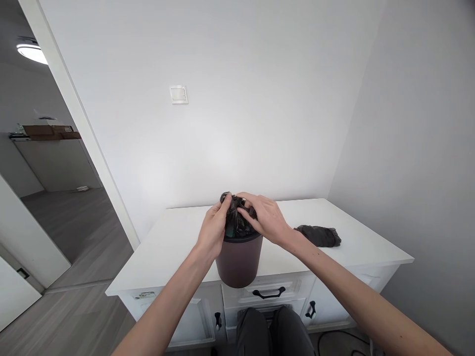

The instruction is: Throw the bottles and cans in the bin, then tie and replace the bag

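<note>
A dark purple-brown trash bin [238,262] with a black rim stands at the front of the white cabinet top. Gathered black plastic of a garbage bag [237,222] rises out of its mouth. My left hand [216,225] is closed on the bag at its left side, thumb uppermost. My right hand [267,215] is closed on the bag from the right, with thumb and fingers bent around the bunched plastic. Whatever lies inside the bag is mostly hidden; a bit of green shows near the rim. Right of the bin lies a bundle of black bags [318,236].
The white cabinet [178,252] stands against the wall, its drawer handle [269,293] and door handles facing me. My knees are close below its front. A light switch [178,94] is on the wall. An open doorway is at the left, and a cable [341,332] lies at lower right.
</note>
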A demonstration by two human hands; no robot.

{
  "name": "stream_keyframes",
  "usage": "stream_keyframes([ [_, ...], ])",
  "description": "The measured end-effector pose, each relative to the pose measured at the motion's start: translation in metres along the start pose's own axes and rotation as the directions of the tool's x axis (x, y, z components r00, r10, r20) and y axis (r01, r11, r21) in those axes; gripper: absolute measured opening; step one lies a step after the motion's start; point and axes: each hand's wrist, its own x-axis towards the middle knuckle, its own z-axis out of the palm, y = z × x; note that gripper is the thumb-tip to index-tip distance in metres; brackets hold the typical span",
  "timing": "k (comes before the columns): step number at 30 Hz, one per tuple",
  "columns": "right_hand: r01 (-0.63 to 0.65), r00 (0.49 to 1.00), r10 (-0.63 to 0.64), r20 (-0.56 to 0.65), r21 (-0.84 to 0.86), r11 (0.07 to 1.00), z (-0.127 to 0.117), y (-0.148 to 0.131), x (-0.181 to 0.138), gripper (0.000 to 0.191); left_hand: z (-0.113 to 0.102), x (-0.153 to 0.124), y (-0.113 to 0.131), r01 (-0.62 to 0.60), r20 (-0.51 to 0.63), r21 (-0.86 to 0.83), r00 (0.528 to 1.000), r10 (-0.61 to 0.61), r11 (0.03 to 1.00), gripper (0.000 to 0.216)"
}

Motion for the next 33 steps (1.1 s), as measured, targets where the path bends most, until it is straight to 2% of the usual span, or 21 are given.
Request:
stream_keyframes([
  [2, 0.015, 1.0, -0.016, 0.014, 0.024, 1.0, -0.003, 0.0, -0.004, 0.031, -0.006, 0.005, -0.001, -0.018, -0.028, 0.038, 0.999, 0.019, 0.999, 0.05],
  [4, 0.018, 0.999, -0.02, 0.039, 0.053, 0.998, -0.008, 0.001, -0.009, 0.03, -0.014, 0.012, -0.002, -0.088, -0.078, 0.18, 0.992, 0.103, 0.98, 0.049],
  [7, -0.039, 0.992, 0.024, 0.127, 0.115, 0.993, -0.018, 0.001, -0.016, 0.028, -0.029, 0.027, 0.0, -0.192, -0.137, 0.481, 0.947, 0.289, 0.855, 0.047],
  [9, -0.105, 0.978, 0.073, 0.198, 0.157, 0.982, -0.023, -0.001, -0.022, 0.025, -0.038, 0.037, 0.0, -0.204, -0.138, 0.6, 0.926, 0.352, 0.773, 0.048],
  [14, -0.194, 0.943, 0.128, 0.307, 0.197, 0.961, -0.029, -0.007, -0.034, 0.02, -0.056, 0.063, -0.016, -0.146, -0.143, 0.683, 0.934, 0.327, 0.716, 0.05],
  [17, -0.211, 0.924, 0.136, 0.357, 0.18, 0.961, -0.034, -0.011, -0.038, 0.019, -0.065, 0.078, -0.029, -0.067, -0.19, 0.673, 0.947, 0.26, 0.736, 0.049],
  [20, -0.21, 0.913, 0.138, 0.384, 0.154, 0.966, -0.04, -0.014, -0.043, 0.017, -0.07, 0.085, -0.031, -0.065, -0.198, 0.643, 0.949, 0.247, 0.763, 0.048],
  [23, -0.245, 0.904, 0.175, 0.389, 0.137, 0.96, -0.041, -0.012, -0.046, 0.017, -0.064, 0.079, -0.019, -0.168, -0.146, 0.631, 0.933, 0.329, 0.757, 0.051],
  [27, -0.287, 0.906, 0.248, 0.343, 0.067, 0.956, -0.031, -0.005, -0.034, 0.027, -0.037, 0.052, 0.013, -0.322, -0.019, 0.573, 0.914, 0.405, 0.754, 0.053],
  [30, -0.252, 0.918, 0.254, 0.304, -0.048, 0.967, -0.02, -0.003, -0.012, 0.036, -0.017, 0.033, 0.029, -0.407, 0.071, 0.523, 0.897, 0.437, 0.749, 0.049],
  [33, -0.153, 0.943, 0.19, 0.274, -0.148, 0.977, -0.014, -0.002, 0.011, 0.034, -0.009, 0.021, 0.034, -0.45, 0.089, 0.5, 0.877, 0.473, 0.74, 0.046],
])
